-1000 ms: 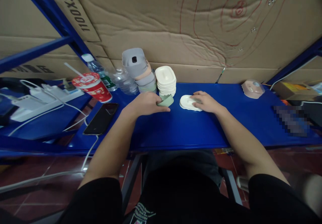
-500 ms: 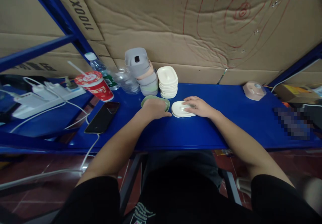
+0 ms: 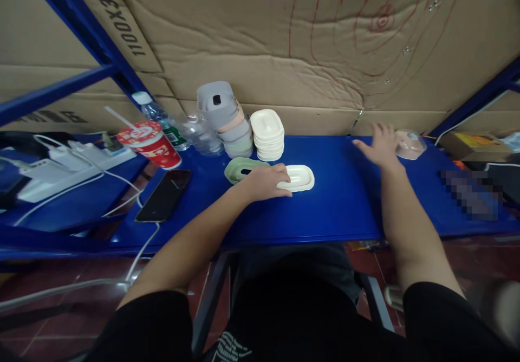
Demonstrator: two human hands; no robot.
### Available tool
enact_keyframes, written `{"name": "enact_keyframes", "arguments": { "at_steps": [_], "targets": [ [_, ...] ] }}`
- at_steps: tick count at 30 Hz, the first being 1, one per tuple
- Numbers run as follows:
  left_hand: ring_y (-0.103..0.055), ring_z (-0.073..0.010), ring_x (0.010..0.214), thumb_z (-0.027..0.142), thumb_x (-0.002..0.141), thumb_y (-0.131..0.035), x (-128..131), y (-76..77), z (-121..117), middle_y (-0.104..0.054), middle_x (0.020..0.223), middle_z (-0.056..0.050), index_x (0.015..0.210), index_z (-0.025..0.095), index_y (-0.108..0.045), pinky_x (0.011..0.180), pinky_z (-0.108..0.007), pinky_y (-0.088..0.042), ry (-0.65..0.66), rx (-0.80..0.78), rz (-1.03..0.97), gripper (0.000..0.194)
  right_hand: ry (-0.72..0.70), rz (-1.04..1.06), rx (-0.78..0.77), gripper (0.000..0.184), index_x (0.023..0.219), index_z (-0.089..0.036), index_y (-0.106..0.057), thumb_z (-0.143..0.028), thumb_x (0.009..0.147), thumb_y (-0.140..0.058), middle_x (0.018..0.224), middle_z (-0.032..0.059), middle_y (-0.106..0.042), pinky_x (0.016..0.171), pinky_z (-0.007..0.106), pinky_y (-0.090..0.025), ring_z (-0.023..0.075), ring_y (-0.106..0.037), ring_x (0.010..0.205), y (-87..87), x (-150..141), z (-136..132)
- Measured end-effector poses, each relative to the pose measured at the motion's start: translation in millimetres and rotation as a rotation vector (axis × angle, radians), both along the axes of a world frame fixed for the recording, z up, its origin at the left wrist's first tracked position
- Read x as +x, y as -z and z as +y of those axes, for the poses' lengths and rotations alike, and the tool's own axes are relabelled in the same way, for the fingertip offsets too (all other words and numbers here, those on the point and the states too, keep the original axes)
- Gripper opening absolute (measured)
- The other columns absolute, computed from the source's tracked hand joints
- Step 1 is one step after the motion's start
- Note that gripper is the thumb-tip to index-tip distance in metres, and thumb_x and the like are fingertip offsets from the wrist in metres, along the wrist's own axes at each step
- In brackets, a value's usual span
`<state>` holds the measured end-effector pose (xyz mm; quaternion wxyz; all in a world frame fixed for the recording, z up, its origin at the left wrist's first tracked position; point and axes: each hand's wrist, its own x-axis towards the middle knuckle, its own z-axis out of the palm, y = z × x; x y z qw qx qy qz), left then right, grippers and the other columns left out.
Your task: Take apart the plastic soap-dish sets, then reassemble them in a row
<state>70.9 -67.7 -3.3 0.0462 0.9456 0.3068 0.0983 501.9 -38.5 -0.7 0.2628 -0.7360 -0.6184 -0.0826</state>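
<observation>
My left hand (image 3: 266,182) rests on the near end of a cream oval tray (image 3: 299,178) lying on the blue shelf (image 3: 333,205), its fingers curled over the tray's edge. A pale green oval dish (image 3: 239,169) lies flat just left of that hand, untouched. My right hand (image 3: 378,145) hovers far to the right with fingers spread, close to a pink dish with a clear lid (image 3: 408,144), holding nothing. Behind the left hand stand a stack of cream trays (image 3: 267,133) and a leaning stack of grey, pink and green dishes (image 3: 225,118).
A red paper cup with a straw (image 3: 150,144), two plastic water bottles (image 3: 190,129) and a black phone on a cable (image 3: 163,194) sit at the left. A white power strip (image 3: 60,162) lies further left. Cardboard (image 3: 284,42) walls the back. A blurred patch covers the right end.
My left hand let go of the green dish and shifted right onto the cream tray. My right hand left that tray and swung right toward the pink lidded dish.
</observation>
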Motion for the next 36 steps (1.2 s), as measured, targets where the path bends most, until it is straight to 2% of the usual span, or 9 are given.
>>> {"name": "enact_keyframes", "arguments": {
  "at_steps": [3,6,9,15,21,24,29,32,36],
  "targets": [
    [-0.074,-0.0212,0.099,0.052,0.099,-0.068,1.3,3.9,2.7,-0.076,0.122,-0.004,0.113,0.023,-0.079,0.077,-0.03,-0.047,0.021,-0.022,0.062,0.033,0.31,0.074,0.005,0.092,0.165,-0.005,-0.039,-0.064,0.096,-0.056,0.174,0.032,-0.028,0.124,0.068,-0.01,0.0501,-0.013,0.163,7.4,46.3,-8.0],
    [-0.073,-0.0216,0.096,0.047,0.1,-0.067,-2.4,3.4,8.8,-0.077,0.116,-0.005,0.105,0.022,-0.08,0.073,-0.03,-0.044,-0.002,-0.026,0.089,0.029,0.445,0.148,-0.092,0.094,0.168,-0.005,-0.033,-0.059,0.096,-0.059,0.176,0.0345,-0.019,0.122,0.07,-0.006,0.05,-0.005,0.163,18.7,63.8,-13.2],
    [-0.072,-0.0221,0.095,0.047,0.097,-0.07,-7.7,2.4,14.9,-0.078,0.109,-0.006,0.097,0.02,-0.079,0.071,-0.03,-0.043,-0.035,-0.044,0.083,0.028,0.46,0.12,-0.201,0.097,0.167,-0.006,-0.033,-0.059,0.092,-0.066,0.175,0.037,-0.018,0.12,0.073,-0.005,0.0515,-0.006,0.162,23.1,57.2,-11.3],
    [-0.071,-0.0224,0.093,0.046,0.095,-0.07,-12.4,3.7,21.7,-0.077,0.102,-0.006,0.092,0.021,-0.077,0.071,-0.031,-0.043,-0.086,-0.052,0.066,0.027,0.48,-0.047,-0.024,0.077,0.151,-0.009,-0.054,-0.056,0.092,-0.068,0.15,0.0366,-0.054,0.117,0.076,-0.016,0.0475,-0.039,0.146,11.4,17.1,-6.3],
    [-0.072,-0.0236,0.095,0.046,0.095,-0.068,-12.9,-0.9,22.0,-0.078,0.104,-0.007,0.095,0.021,-0.077,0.069,-0.031,-0.042,-0.124,-0.073,0.095,0.027,0.433,0.114,-0.048,0.069,0.14,-0.017,-0.066,-0.064,0.088,-0.07,0.154,0.0307,-0.05,0.114,0.073,-0.03,0.0487,-0.043,0.143,7.1,13.4,-10.6],
    [-0.072,-0.024,0.098,0.044,0.095,-0.067,-14.4,-3.0,22.3,-0.078,0.108,-0.007,0.102,0.02,-0.078,0.07,-0.031,-0.043,-0.143,-0.073,0.094,0.026,0.332,0.229,-0.115,0.061,0.133,-0.017,-0.07,-0.057,0.087,-0.075,0.15,0.0287,-0.052,0.112,0.06,-0.041,0.0429,-0.055,0.135,8.2,25.0,-5.0],
    [-0.072,-0.0242,0.101,0.04,0.094,-0.067,-18.1,-3.4,24.8,-0.079,0.109,-0.006,0.111,0.021,-0.078,0.075,-0.031,-0.046,-0.146,-0.067,0.087,0.028,-0.181,0.286,-0.136,0.045,0.123,-0.02,-0.075,-0.032,0.08,-0.081,0.141,0.0219,-0.06,0.121,0.055,-0.038,0.0379,-0.055,0.138,13.1,25.1,8.4],
    [-0.072,-0.0229,0.098,0.039,0.093,-0.067,-19.6,-3.0,25.9,-0.079,0.105,-0.005,0.112,0.021,-0.078,0.075,-0.031,-0.046,-0.15,-0.076,0.08,0.028,-0.404,0.26,-0.16,0.054,0.129,-0.022,-0.075,-0.038,0.077,-0.083,0.151,0.0198,-0.055,0.127,0.058,-0.034,0.0407,-0.047,0.149,15.4,7.5,9.7],
    [-0.073,-0.023,0.098,0.039,0.091,-0.068,-20.2,-0.6,27.1,-0.079,0.103,-0.005,0.111,0.021,-0.078,0.076,-0.031,-0.047,-0.148,-0.09,0.057,0.028,-0.517,0.194,-0.18,0.076,0.138,-0.023,-0.071,-0.058,0.073,-0.087,0.156,0.0197,-0.052,0.127,0.062,-0.035,0.044,-0.044,0.153,15.3,-18.6,6.3]
  ]
}}
